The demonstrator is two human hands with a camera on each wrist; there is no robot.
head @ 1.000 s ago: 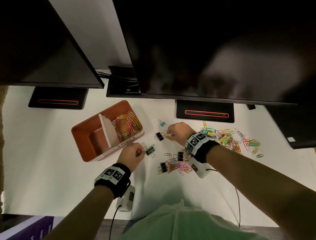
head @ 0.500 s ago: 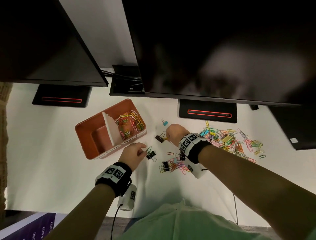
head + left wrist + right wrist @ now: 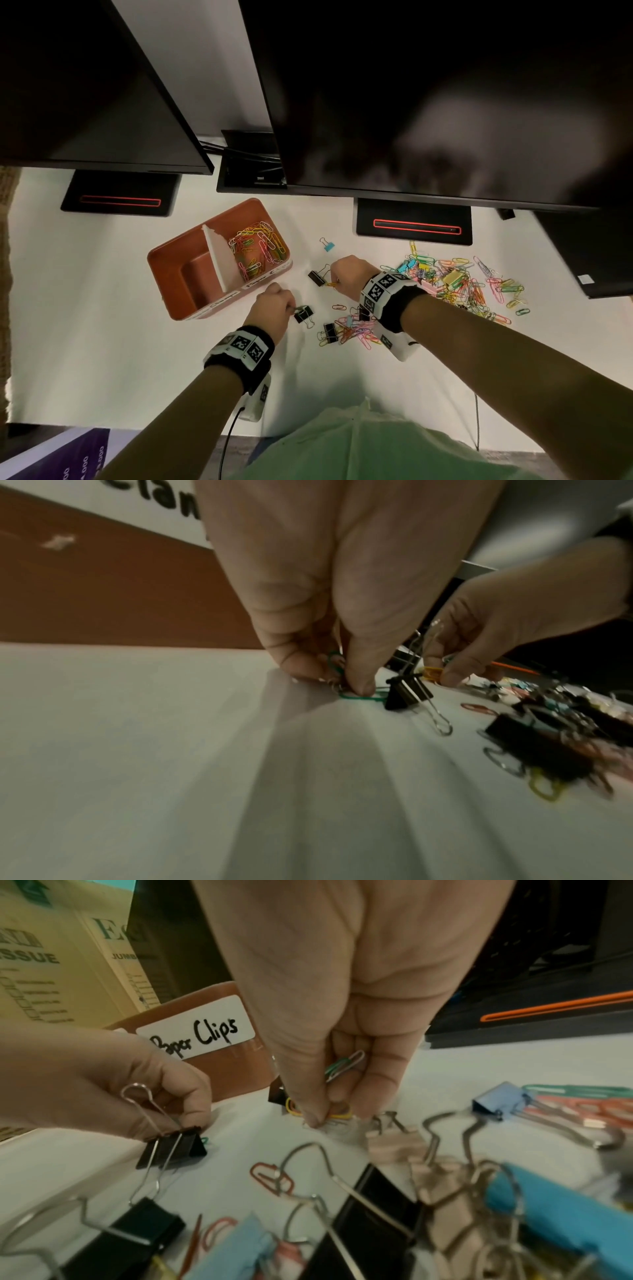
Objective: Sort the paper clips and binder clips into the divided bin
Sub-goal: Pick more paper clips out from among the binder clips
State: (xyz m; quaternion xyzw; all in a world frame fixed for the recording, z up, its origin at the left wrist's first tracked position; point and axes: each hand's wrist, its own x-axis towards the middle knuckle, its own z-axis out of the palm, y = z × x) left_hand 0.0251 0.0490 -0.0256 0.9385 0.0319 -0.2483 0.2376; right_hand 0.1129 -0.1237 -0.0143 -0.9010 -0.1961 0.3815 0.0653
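Observation:
The orange divided bin [image 3: 171, 270] stands left of centre; its right compartment holds several coloured paper clips [image 3: 257, 250], and its left one looks empty. My left hand [image 3: 293, 310] pinches a green paper clip [image 3: 363, 695] flat on the table, right beside a black binder clip [image 3: 303, 313] [image 3: 407, 693]. My right hand [image 3: 335, 282] pinches a yellow paper clip [image 3: 341, 1116] on the table next to another black binder clip [image 3: 317, 277]. Curled against its palm are more paper clips [image 3: 344, 1064], green and white.
A mixed heap of clips [image 3: 346, 330] lies under my right wrist and a larger heap [image 3: 462, 284] to its right. A lone blue binder clip [image 3: 328, 245] sits further back. Two monitors overhang the desk on black stands [image 3: 414, 222]. The bin's label [image 3: 195, 1034] reads "Paper Clips".
My right hand has slid a little left, closer to the black binder clip. My left hand has stayed low by its binder clip, fingers on the green clip.

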